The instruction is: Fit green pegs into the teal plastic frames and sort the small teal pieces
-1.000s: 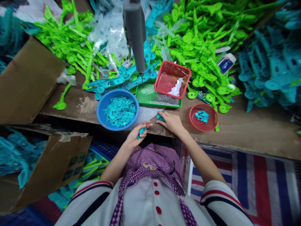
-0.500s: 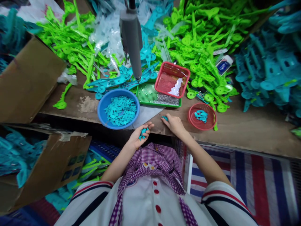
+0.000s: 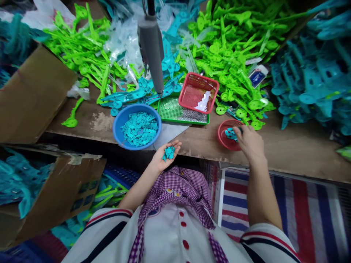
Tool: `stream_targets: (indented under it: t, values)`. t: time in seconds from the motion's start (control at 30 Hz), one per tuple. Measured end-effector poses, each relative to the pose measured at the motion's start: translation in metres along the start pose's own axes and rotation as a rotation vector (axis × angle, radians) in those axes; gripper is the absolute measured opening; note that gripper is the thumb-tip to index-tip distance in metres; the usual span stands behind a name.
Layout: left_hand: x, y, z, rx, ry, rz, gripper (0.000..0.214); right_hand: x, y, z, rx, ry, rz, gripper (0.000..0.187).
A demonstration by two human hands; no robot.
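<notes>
My left hand [image 3: 166, 156] is palm up in front of the bench edge, fingers curved around a small heap of flat teal plastic pieces [image 3: 168, 153]. Over the right side of a small round red basket [image 3: 229, 147], my right hand [image 3: 251, 142] points down with bent fingers close together. Its fingertips are partly hidden, so what they pinch cannot be made out. More teal pieces [image 3: 230, 134] lie in that basket, beside my thumb. A blue bowl [image 3: 117, 135] full of similar teal pieces stands to the left of my left hand.
A grey hanging power screwdriver [image 3: 152, 51] points down behind the bowl. A red rectangular basket [image 3: 189, 95] with white pieces rests on a green tray [image 3: 170, 109] holding small metal parts. Piles of green plastic parts [image 3: 230, 58] cover the back. Cardboard boxes [image 3: 35, 95] stand left.
My right hand has moved right from the bench edge, where it held a teal piece, to the round red basket. My left hand has opened flatter, showing more of its teal pieces.
</notes>
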State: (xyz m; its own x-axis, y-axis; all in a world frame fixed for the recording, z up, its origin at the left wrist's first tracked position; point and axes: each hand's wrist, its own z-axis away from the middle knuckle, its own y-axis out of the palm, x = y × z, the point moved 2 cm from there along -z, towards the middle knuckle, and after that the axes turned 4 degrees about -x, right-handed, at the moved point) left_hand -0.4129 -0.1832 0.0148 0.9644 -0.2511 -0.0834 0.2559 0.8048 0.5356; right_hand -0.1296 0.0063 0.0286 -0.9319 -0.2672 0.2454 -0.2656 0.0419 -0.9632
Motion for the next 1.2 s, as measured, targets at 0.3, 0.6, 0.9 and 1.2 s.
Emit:
stream_targets:
  t: [0.3, 0.6, 0.9, 1.2]
  values:
    - [0.003, 0.021, -0.019, 0.149, 0.093, 0.086, 0.047, 0.07, -0.015, 0.03, -0.127, -0.149, -0.44, 0.041]
    - [-0.005, 0.031, -0.031, 0.189, 0.411, 0.128, 0.046, 0.193, 0.062, 0.084, 0.262, -0.212, -0.821, 0.045]
    - [-0.017, 0.032, -0.046, 0.228, 0.363, 0.128, 0.046, 0.184, 0.063, 0.057, 0.325, -0.203, -0.762, 0.031]
    - [-0.03, 0.038, -0.06, 0.319, 0.295, 0.131, 0.045, 0.18, 0.072, 0.024, 0.465, -0.001, -1.056, 0.023]
